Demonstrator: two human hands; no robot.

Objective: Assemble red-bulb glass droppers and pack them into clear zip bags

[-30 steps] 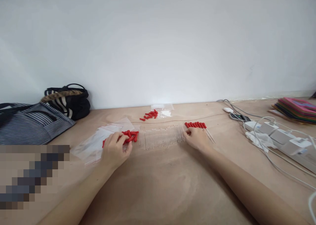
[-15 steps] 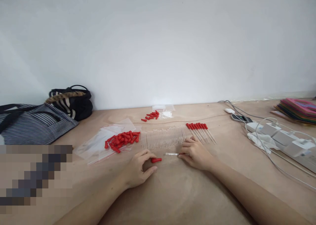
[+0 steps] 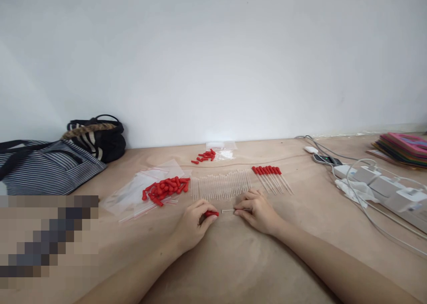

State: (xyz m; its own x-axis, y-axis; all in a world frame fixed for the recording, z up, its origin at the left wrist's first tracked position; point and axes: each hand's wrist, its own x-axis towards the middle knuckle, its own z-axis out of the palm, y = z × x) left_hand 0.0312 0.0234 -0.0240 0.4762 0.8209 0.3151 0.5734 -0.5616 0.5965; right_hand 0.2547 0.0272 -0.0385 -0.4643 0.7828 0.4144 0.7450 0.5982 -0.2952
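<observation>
Two bags sit at the left edge of the frame: a striped bag (image 3: 53,175) with a dark strap, and behind it a black bag (image 3: 113,144) with pale stripes, near the white wall (image 3: 213,63). Right of them, clear plastic bags (image 3: 128,195) lie overlapping on the wooden table (image 3: 213,268), with a heap of red bulbs (image 3: 163,189) on their right part. Just below and right of the heap, the left hand (image 3: 193,221) is closed, pinching one red bulb (image 3: 213,213) between thumb and fingers, one end sticking out to the right. Above, near the centre, a row of clear tubes (image 3: 216,186) lies side by side; higher still is a small cluster of red bulbs (image 3: 209,154). Slightly right of centre, the right hand (image 3: 258,212) grips a clear tube (image 3: 228,211), its free end facing the held bulb across a small gap. Above that hand, red-capped tubes (image 3: 266,170) lie slanted in a line. Farther right come a dark device (image 3: 328,160), a white power strip (image 3: 416,215) and, at the right edge, a stack of coloured pieces (image 3: 400,150).
</observation>
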